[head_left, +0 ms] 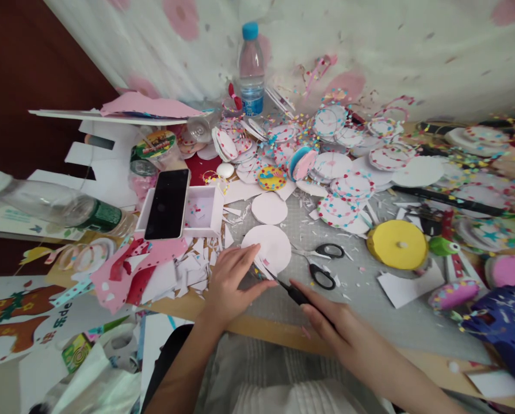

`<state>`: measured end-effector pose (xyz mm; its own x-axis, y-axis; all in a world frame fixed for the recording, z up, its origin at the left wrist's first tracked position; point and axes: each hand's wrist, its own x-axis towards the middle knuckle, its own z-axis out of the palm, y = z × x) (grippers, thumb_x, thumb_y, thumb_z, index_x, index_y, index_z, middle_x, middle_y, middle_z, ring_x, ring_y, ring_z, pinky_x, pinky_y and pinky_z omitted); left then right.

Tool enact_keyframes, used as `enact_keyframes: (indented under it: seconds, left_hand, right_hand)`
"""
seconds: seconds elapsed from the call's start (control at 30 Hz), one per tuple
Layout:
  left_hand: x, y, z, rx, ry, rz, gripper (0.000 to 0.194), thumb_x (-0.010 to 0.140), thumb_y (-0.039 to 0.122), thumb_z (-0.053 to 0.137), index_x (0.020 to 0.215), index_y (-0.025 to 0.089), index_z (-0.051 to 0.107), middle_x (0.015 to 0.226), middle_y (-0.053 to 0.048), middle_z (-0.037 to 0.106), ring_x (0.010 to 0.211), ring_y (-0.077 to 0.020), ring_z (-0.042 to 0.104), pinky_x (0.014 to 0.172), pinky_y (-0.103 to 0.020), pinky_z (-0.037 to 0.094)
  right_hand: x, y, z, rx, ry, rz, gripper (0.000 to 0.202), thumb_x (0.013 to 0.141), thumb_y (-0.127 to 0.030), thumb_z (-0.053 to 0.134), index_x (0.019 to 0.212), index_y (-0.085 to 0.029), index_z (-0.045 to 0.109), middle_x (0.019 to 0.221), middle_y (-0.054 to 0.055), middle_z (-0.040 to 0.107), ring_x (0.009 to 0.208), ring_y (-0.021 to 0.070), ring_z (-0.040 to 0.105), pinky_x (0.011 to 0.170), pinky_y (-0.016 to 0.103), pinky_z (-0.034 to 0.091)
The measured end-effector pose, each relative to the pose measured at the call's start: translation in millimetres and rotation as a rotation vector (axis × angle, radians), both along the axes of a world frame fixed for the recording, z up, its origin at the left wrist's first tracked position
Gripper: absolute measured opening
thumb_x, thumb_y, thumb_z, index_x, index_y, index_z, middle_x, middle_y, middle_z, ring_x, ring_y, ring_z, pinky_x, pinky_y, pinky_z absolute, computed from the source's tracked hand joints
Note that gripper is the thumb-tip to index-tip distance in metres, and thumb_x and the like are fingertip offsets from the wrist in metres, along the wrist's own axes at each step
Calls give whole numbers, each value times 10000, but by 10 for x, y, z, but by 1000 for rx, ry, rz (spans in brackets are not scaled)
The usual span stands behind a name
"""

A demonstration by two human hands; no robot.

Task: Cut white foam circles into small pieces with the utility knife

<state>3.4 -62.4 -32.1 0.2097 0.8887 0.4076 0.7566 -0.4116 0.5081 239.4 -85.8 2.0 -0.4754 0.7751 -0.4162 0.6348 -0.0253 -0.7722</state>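
Observation:
My left hand (232, 283) grips the near-left edge of a white paper disc (274, 244), with the thumb and fingers around a small gap at its rim. Small coloured bits show at that edge. In my right hand (332, 319) is a slim black-handled pointed tool (297, 294). Its thin tip reaches the disc's near edge, close to my left thumb; whether it is a knife or tweezers I cannot tell. Another white disc (269, 208) lies just beyond. Black-handled scissors (324, 265) rest partly open to the right, on the grey cutting mat (361, 313).
Decorated discs (339, 210) crowd the back and right. A phone (167, 204) lies across a white box (209, 213) among paper scraps (192, 264). A water bottle (251, 69) stands behind. On the right are a yellow round piece (397, 244) and a blue glue gun (503, 328).

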Motion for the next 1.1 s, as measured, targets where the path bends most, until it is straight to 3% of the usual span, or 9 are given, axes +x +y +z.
enact_keyframes:
  seconds: [0.4,0.57,0.7,0.93,1.1]
  left_hand:
    - [-12,102,-30,-80,-87,14,607,790,394,708,1320,189,494,1147,-121,670,1065,-254,608,952,-417,485]
    - [64,91,23,-24,-68,24,543,749,464,729,1190,194,564,1038,-91,712,966,-245,647,997,-466,439]
    - [145,45,64,-39,-63,6,510,746,455,733,1155,190,584,1035,-87,708,984,-253,632,1016,-487,406]
    - [104,73,27,-54,-60,54,513,764,414,720,1188,161,580,1073,-115,670,1034,-271,558,956,-451,436]
    - [50,122,13,-82,-100,61,422,797,412,678,1129,162,605,1039,-109,674,1011,-268,541,913,-441,453]
  right_hand:
    - [-137,120,-30,47,0,68,450,1004,-303,256,1366,-108,439,1089,180,717,968,277,702,843,429,534]
    - [27,113,122,30,-19,56,410,1004,-381,292,1309,-198,496,1150,137,703,1017,265,687,751,350,564]
    - [181,80,178,23,-77,57,415,997,-422,336,1353,-245,455,1179,106,690,1041,257,675,802,354,549]
    - [-4,167,140,58,-242,149,376,996,-364,254,1096,-166,557,838,130,732,758,291,716,611,366,515]
    - [-103,260,177,37,-303,204,329,991,-323,238,1072,-171,519,815,135,719,726,300,710,571,348,460]
